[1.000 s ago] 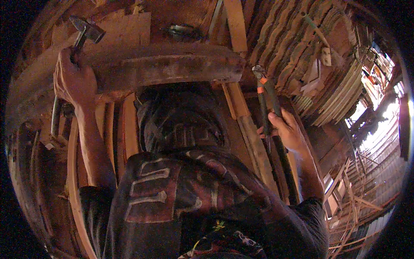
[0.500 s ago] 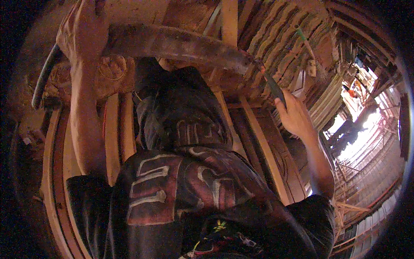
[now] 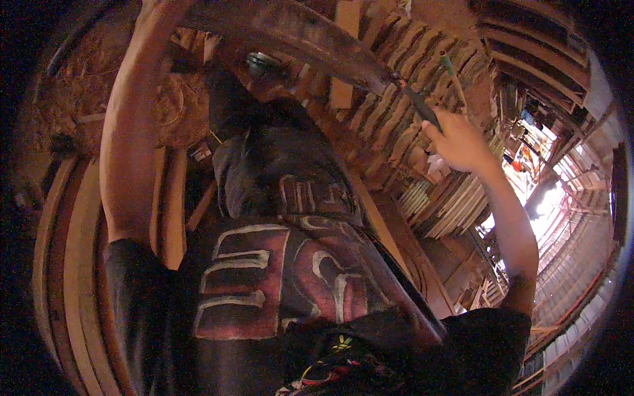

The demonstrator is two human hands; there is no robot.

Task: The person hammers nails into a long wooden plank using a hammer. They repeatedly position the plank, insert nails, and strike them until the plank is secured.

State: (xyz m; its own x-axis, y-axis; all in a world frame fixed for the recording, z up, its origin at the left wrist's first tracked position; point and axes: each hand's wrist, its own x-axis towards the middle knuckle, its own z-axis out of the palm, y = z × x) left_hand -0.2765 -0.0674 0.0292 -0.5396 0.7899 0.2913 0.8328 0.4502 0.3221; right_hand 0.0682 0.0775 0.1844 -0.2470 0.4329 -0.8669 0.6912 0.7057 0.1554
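Observation:
A long, wide, rust-brown metal blade (image 3: 297, 33) slants across the top of the head view. At its lower right end is a dark narrow handle (image 3: 419, 105) with an orange-red spot where the two meet. My right hand (image 3: 459, 140) is wrapped round this handle. My left hand (image 3: 166, 6) is at the blade's far left end, mostly cut off by the upper edge, so its fingers are hidden. Left of it curves a dark bar (image 3: 66, 47); whether I touch it cannot be made out. Whether the blade has teeth is too dim to tell.
Wooden boards (image 3: 82, 264) stand at the left. Wavy-edged stacked slats (image 3: 376, 125) lie at the right, with a green-tipped stick (image 3: 452, 72) on them. A dark glossy rounded thing (image 3: 264, 64) is beside my dark-clothed leg (image 3: 284, 145). Daylight falls in at far right.
The blade and my left hand have moved up in the picture, the hand partly out of it. My right hand is slightly higher and further right. The dark glossy thing has come into view.

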